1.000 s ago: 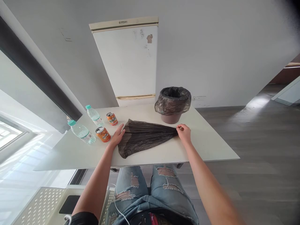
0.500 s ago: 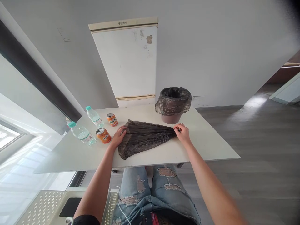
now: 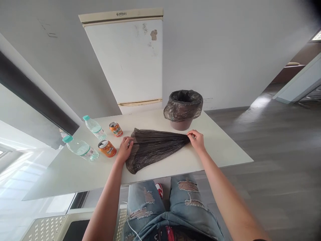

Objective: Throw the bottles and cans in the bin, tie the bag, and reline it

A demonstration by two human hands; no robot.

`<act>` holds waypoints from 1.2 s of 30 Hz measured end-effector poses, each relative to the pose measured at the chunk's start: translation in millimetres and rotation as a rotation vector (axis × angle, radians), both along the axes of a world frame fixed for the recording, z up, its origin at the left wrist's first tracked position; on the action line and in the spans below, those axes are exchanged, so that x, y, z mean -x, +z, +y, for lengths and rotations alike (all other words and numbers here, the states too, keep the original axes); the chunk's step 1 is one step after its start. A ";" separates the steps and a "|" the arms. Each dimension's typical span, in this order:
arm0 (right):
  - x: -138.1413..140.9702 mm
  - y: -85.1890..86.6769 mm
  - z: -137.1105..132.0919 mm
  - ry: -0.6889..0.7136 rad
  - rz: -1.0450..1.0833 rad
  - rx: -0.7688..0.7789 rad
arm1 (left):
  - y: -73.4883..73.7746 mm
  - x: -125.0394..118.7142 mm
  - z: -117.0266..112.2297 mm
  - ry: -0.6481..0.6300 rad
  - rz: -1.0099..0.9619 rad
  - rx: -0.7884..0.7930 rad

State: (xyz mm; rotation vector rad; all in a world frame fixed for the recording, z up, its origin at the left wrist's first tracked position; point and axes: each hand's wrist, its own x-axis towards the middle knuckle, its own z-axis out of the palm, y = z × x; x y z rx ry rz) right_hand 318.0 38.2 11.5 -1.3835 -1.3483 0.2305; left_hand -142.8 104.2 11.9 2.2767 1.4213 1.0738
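Note:
A dark see-through plastic bag (image 3: 154, 147) lies flat on the white table (image 3: 213, 147), fanned wide at its left end and gathered to a point at the right. My left hand (image 3: 124, 149) grips the bag's wide left edge with curled fingers. My right hand (image 3: 197, 140) pinches the narrow gathered end. Just behind the bag stands a brown bin (image 3: 183, 108) lined with a similar dark bag.
Two orange drink cans (image 3: 107, 148) (image 3: 115, 129) and two clear water bottles with teal caps (image 3: 79, 148) (image 3: 94, 126) lie left of my left hand. A white fridge (image 3: 130, 60) stands against the wall behind the table. A perforated white rack (image 3: 45, 227) sits low at left.
My left fingers have curled from lying flat to gripping the bag's left edge. The head camera has shifted, so everything sits slightly differently in view.

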 end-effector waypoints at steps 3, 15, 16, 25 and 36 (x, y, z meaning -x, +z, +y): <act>1.2 2.7 -0.3 0.029 -0.027 0.016 | 4.6 -2.2 -6.2 -0.001 0.050 -0.031; 19.9 2.0 -8.0 0.358 -0.365 -0.052 | 19.5 -15.7 -35.6 -0.050 0.183 0.002; 20.5 2.0 -8.4 0.371 -0.380 -0.054 | 21.0 -16.5 -43.7 -0.048 0.183 0.015; 21.2 1.6 -6.2 0.431 -0.416 -0.086 | 17.3 -1.7 -95.8 -0.058 0.235 0.080; 22.1 -4.0 -2.9 0.404 -0.497 -0.144 | 12.1 -4.5 -86.0 -0.075 0.253 0.122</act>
